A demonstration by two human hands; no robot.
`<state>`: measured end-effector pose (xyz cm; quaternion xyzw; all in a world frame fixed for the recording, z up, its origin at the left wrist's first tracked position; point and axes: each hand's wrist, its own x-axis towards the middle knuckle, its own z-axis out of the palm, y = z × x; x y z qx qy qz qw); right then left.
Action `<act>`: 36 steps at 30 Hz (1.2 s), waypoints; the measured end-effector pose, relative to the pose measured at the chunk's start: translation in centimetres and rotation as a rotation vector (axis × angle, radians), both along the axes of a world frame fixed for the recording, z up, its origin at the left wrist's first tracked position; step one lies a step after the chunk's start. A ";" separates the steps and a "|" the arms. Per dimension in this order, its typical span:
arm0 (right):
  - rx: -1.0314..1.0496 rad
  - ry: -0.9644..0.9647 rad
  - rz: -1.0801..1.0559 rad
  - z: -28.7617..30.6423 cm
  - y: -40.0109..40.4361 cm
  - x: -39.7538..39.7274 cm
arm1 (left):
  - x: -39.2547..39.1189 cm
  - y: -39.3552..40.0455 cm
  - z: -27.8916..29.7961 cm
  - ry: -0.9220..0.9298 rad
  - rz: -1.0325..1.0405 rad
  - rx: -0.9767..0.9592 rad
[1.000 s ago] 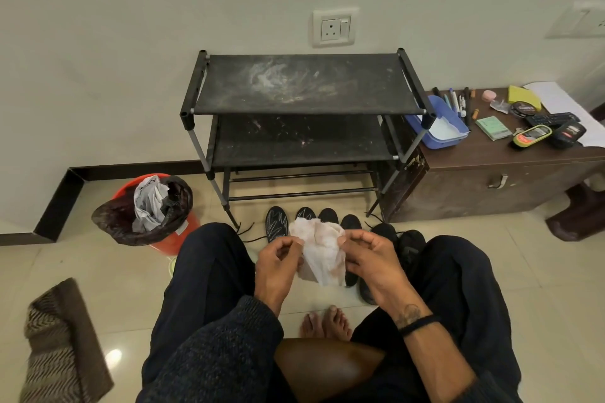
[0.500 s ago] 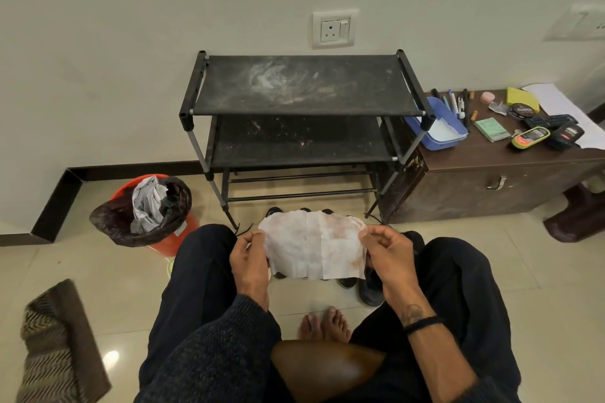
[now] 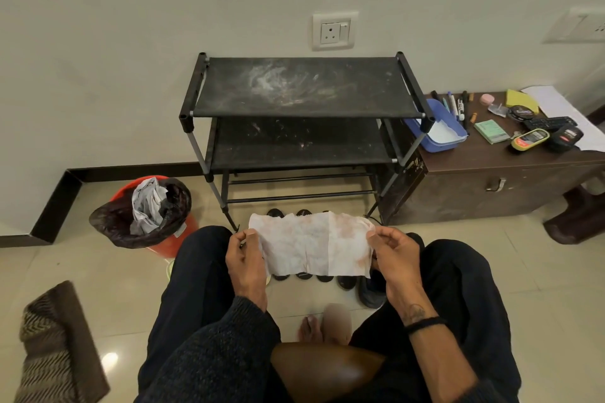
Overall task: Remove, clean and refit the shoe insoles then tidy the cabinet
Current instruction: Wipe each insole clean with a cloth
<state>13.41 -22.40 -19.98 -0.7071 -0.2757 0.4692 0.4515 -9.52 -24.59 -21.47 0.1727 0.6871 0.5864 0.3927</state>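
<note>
Above the insoles (image 3: 314, 276), left hand (image 3: 245, 267) and right hand (image 3: 394, 257) pinch the wipe (image 3: 311, 244) stretched lengthwise left-to-right.

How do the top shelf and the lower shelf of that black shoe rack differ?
The top shelf carries a big whitish dusty smear near its middle; the lower shelf shows only small scattered specks. The top shelf lies fully in view and lit, while the lower shelf sits in its shadow, its rear part hidden. Both are dark, flat, dirty and hold no shoes.
</note>
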 end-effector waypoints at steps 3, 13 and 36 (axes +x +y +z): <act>0.002 0.005 -0.020 -0.1 0.1 0.1 | -0.3 0.1 0.0 0.027 0.014 0.012; 0.024 0.049 -0.055 0.5 0.1 0.2 | -0.8 0.5 -0.2 0.032 0.037 -0.035; 0.323 -0.201 0.648 3.1 -3.6 -6.2 | 3.0 -1.0 1.2 -0.732 -0.577 0.019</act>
